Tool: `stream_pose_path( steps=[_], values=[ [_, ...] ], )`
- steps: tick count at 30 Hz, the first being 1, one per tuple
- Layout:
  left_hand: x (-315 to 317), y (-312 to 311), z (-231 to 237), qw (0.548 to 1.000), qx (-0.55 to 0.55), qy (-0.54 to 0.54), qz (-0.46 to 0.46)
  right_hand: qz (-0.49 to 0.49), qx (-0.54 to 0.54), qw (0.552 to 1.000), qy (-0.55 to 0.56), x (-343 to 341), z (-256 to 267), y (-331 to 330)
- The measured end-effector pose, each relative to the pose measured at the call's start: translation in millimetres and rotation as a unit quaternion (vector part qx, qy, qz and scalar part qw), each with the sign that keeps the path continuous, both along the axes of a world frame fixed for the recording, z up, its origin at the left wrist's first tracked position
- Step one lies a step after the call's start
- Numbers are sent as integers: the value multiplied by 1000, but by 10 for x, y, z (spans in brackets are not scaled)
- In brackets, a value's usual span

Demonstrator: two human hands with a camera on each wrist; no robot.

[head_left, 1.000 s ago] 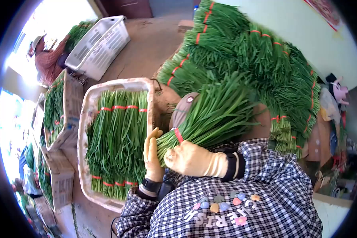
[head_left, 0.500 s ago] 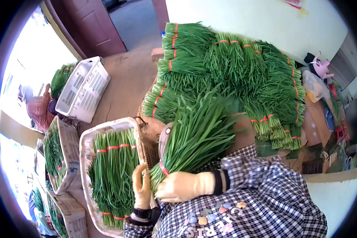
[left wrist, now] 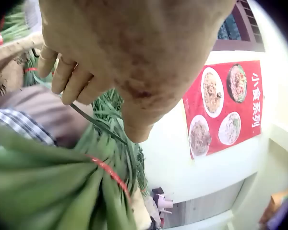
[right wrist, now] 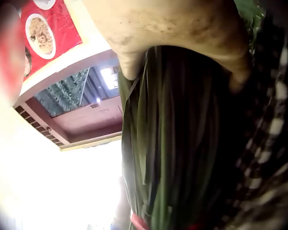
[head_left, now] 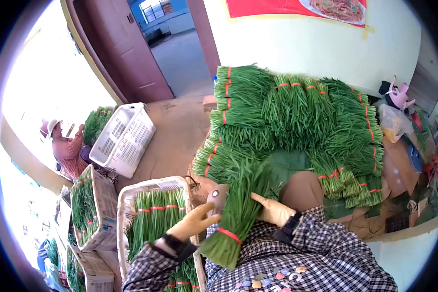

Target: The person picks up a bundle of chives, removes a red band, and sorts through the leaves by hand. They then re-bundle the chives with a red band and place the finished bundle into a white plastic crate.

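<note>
A bundle of garlic chives [head_left: 243,202] lies over the person's lap, its red band [head_left: 230,235] towards the body and its leaves pointing away. The right hand [head_left: 275,212], in a cream glove, grips the bundle from its right side. In the right wrist view the glove's thumb and fingers [right wrist: 237,79] curl round the dark leaves. The left hand [head_left: 192,223], gloved alike, is held just left of the bundle with fingers extended and thumb apart. A loose leaf [left wrist: 98,123] passes below its fingers in the left wrist view.
A white crate [head_left: 123,207] of banded chives stands at the left, other filled crates [head_left: 102,202] beyond it. Stacked chive bundles [head_left: 297,112] lie ahead against the wall. Another person [head_left: 68,151] sits by a white basket [head_left: 131,146] at the far left.
The bundle has turned from slanting to nearly upright, its banded end now nearer the body. The right hand moved from the stems to the right side; the left hand moved to the bundle's left.
</note>
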State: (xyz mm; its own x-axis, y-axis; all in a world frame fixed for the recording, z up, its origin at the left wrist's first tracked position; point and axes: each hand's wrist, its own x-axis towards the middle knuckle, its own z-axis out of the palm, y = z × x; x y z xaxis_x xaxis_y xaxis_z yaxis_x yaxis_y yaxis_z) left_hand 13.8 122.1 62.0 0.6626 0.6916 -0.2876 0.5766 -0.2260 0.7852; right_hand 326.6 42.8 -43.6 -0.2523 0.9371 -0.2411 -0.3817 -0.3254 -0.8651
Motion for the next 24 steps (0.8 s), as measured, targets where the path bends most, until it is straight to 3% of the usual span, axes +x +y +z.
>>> stream_pose_path(
  steps=[1, 2, 3, 5, 6, 8, 10, 13, 15, 17, 24],
  values=[
    [228, 38, 61, 999, 9, -34, -29, 37, 245, 958, -143, -82, 167, 90],
    [331, 97, -136, 1000, 0, -23, 20, -33, -13, 995, -90, -135, 331, 46],
    [522, 112, 45, 993, -41, -113, 9, -30, -11, 996, -86, -120, 558, 20],
    [700, 161, 88, 987, -80, -128, 56, -25, 8, 999, 19, -82, 753, -11],
    [758, 150, 119, 987, -84, -125, 58, -16, 100, 994, -34, -37, 742, -40],
    [861, 115, 238, 926, -313, -187, 101, -35, 136, 987, -81, 13, 752, -129],
    [933, 47, 268, 922, -309, -200, 118, -59, 177, 974, -131, 73, 1024, -253],
    [969, -37, 224, 914, -300, -225, 153, -95, 235, 964, -86, 90, 878, -342],
    [964, -47, 176, 890, -311, -267, 199, -96, 195, 971, -97, 134, 862, -413],
    [999, -65, 254, 898, -296, -251, 206, -79, 215, 962, -145, 169, 774, -395],
    [1017, -75, 238, 898, -294, -249, 215, -65, 275, 945, -166, 204, 343, -351]
  ],
)
